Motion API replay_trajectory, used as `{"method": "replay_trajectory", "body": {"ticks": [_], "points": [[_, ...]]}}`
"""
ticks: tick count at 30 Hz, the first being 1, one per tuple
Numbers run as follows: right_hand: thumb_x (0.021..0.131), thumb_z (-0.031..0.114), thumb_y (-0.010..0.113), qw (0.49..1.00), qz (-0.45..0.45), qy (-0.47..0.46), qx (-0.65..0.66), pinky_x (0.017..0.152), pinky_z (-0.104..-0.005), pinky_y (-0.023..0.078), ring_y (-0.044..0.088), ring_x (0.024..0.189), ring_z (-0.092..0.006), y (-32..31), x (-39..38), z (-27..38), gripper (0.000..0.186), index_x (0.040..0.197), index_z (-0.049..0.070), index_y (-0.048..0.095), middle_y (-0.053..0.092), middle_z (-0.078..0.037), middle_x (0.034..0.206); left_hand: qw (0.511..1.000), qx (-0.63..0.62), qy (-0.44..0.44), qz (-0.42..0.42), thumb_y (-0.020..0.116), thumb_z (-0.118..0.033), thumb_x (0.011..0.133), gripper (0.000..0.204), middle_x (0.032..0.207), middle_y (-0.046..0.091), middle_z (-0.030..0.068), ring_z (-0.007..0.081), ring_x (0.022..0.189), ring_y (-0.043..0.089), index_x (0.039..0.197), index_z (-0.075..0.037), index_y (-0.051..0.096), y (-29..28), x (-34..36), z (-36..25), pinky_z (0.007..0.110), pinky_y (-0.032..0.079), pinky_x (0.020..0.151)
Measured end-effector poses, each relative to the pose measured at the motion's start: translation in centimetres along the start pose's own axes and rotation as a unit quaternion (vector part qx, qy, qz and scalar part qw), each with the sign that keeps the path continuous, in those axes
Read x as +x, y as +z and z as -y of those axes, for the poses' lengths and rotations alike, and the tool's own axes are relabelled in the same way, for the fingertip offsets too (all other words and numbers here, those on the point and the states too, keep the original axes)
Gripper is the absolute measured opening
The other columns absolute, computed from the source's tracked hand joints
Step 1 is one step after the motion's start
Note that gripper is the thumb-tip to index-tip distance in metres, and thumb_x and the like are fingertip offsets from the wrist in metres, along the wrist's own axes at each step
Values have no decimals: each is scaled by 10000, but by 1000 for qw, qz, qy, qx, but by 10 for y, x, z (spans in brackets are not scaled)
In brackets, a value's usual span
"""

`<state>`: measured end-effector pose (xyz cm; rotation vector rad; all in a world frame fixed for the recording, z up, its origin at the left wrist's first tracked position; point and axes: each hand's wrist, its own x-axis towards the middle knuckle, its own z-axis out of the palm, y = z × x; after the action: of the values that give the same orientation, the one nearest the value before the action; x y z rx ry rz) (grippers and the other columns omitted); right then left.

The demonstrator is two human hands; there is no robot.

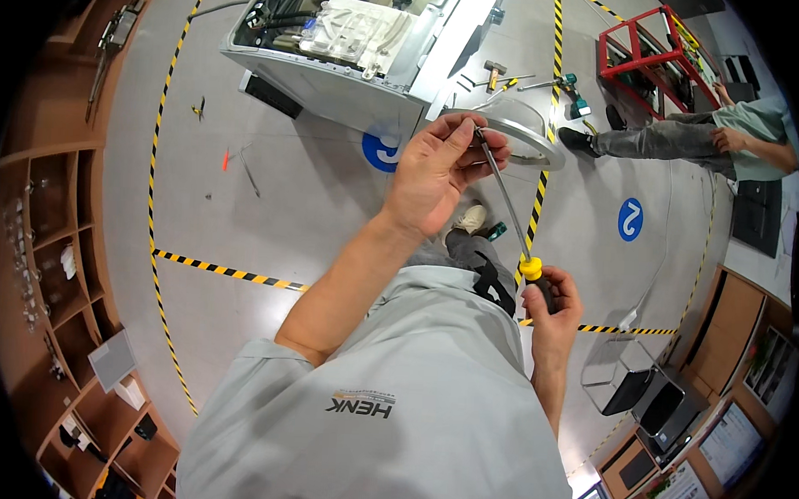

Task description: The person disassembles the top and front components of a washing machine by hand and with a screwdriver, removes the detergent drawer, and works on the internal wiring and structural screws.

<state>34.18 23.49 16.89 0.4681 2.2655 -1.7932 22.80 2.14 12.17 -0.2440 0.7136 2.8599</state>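
- Far left: brown wooden shelving [48,237] with boxy open cubbies, small pale items tucked inside.
- Smooth grey floor [269,210], glossy, crossed by yellow-and-black striped tape [227,272]; small orange-handled tool [225,160] lying loose on it.
- Upper centre: opened white sheet-metal appliance [335,80], boxy, top exposed, black hoses and a pale moulded plastic part inside.
- Centre: left hand [437,167] raised, fingers curled shut around the tip end of a screwdriver [507,200], thumb pressed over the slim metal shaft; whatever sits at the very tip, too small to tell.
- Thin, round, grey steel shaft running down and right from left hand to right hand, held in the air above the floor, in front of the chest.
- Right hand [552,303] wrapped closed around the black handle, yellow collar showing just above the fist.
- Behind the shaft: curved glassy round door [531,135] with metal rim, lying on the floor beside the appliance.
- Further right: hammer [494,72] and teal power drill [574,93] on the floor.
- Round blue floor marker [630,220].
- Red tubular metal cart [653,52].
- Another person [685,136] seated on the floor, grey trousers, pale green top.
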Motion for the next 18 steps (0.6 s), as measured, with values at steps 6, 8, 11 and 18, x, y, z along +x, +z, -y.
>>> {"method": "replay_trajectory", "body": {"ticks": [6,8,11,18], "points": [[843,90,670,998,39,33,32,582,-188,418,543,695,-58,-24,18,-9,259,1057,-24,580,603,-44,870,999,17,0,-45,494,-190,975,217,998,659,143,249,948,650,1094,-20,557,-10,13,26,393,536,862],[855,84,653,996,44,54,54,585,-189,421,551,703,-65,-38,30,-16,250,1068,-27,585,604,-47,870,998,-5,-19,-59,488,-203,978,243,1017,654,148,251,961,644,1117,-15,553,-10,20,36,390,529,872],[870,82,637,990,60,76,105,586,-193,425,560,699,-80,-55,56,-32,245,1082,-32,592,607,-48,856,994,-19,-49,-91,482,-230,980,288,1054,642,156,249,985,631,1154,-10,548,-5,31,52,372,516,886],[868,129,638,979,119,101,132,608,-227,459,577,677,-108,-114,126,-63,273,1084,-31,588,606,-54,854,736,616,158,-232,625,-199,896,319,1178,582,155,237,1002,581,1143,-4,574,-42,71,50,322,460,866]]}}
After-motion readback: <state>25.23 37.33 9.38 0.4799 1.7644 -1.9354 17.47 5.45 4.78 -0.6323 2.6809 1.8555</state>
